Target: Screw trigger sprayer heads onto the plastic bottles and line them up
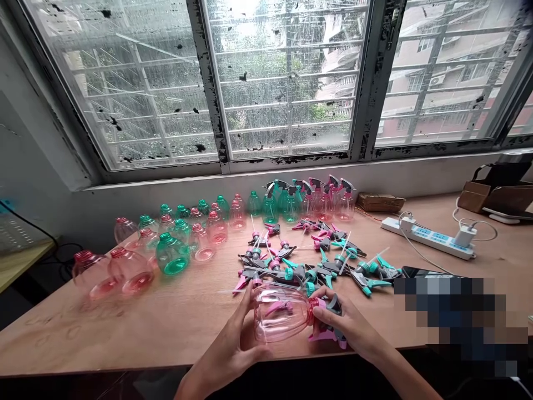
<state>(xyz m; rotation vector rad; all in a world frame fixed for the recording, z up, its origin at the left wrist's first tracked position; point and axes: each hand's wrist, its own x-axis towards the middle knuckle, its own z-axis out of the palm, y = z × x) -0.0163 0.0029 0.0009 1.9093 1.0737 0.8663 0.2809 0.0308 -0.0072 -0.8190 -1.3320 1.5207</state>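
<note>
A clear pink spray bottle (287,325) lies on its side between my hands near the table's front edge, its base to the left. My left hand (235,339) is closed around the base, thumb below and fingers above. At the neck, my right hand (347,322) grips a pink and grey trigger sprayer (333,305) that sits at the bottle's mouth. Whether its collar is threaded on, I cannot tell. Just behind the bottle lies a loose pile of trigger sprayers (300,272), pink-grey and green-grey, with thin white tubes.
Open-necked pink and green bottles (172,255) stand on the left of the wooden table (137,339). Bottles with sprayers fitted (308,203) line the back by the window. A white power strip (433,238), brown box (381,202) and dark blurred object (462,316) are on the right.
</note>
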